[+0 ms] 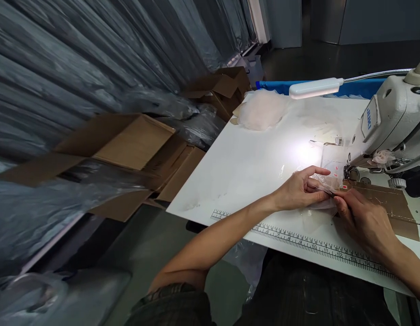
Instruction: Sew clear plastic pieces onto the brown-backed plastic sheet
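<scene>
My left hand (305,189) pinches the edge of a thin, sheer white fabric (327,181), its index finger reaching out over it. Close against it, my right hand (368,216) is closed around a small dark, narrow tool (331,194). Only the tool's tip shows; the rest is hidden in the fingers, so its kind is unclear. Both hands are just in front of the needle area of a white sewing machine (393,108). A few small pink-red marks show on or beneath the fabric.
A brown cardboard piece (400,213) lies under the machine. A pale pink fabric pile (262,110) sits at the table's far left corner. A lamp (315,88) hangs above. A printed ruler (298,241) runs along the front edge. Open cardboard boxes (135,140) stand left.
</scene>
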Demonstrator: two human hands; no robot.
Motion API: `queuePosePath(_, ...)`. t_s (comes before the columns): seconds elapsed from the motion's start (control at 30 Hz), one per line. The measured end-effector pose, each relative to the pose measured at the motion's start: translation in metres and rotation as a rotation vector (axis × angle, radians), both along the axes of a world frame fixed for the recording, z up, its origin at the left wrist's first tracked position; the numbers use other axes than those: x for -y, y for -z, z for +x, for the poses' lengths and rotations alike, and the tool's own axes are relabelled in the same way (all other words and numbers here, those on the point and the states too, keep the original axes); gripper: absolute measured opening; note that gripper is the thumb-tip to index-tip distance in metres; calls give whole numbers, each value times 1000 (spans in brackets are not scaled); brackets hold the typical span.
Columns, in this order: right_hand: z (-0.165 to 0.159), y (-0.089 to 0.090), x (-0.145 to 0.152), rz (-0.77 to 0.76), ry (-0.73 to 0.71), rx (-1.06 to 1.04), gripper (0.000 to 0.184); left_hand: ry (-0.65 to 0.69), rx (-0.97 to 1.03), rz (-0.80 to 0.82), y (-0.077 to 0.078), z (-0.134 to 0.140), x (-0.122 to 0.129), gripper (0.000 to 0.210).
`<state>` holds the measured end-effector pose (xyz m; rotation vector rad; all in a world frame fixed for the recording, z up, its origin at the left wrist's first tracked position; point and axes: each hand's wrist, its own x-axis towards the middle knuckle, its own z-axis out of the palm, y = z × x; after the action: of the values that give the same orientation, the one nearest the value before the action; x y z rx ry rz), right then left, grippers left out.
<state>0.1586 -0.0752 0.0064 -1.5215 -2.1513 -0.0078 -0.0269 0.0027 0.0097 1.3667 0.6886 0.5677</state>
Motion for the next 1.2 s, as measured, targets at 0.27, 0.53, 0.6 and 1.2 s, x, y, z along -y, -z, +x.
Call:
queuePosePath(0.27,-2,-7,-6,-46,-39,-35,61,-8,-6,-22,2,1,1,59)
queuePosePath(0.53,-2,-6,-3,-124,6,-182,53,35,-9,29,2,0,1,57)
queuePosePath(0.6,-1,-7,-3,-155,-8,-202,53,50,-22,38,4,-1,1,58)
queuePosePath(1.2,-8,-7,-6,-174,37,-219,64,136,-39,-24,3,-3,-2,62)
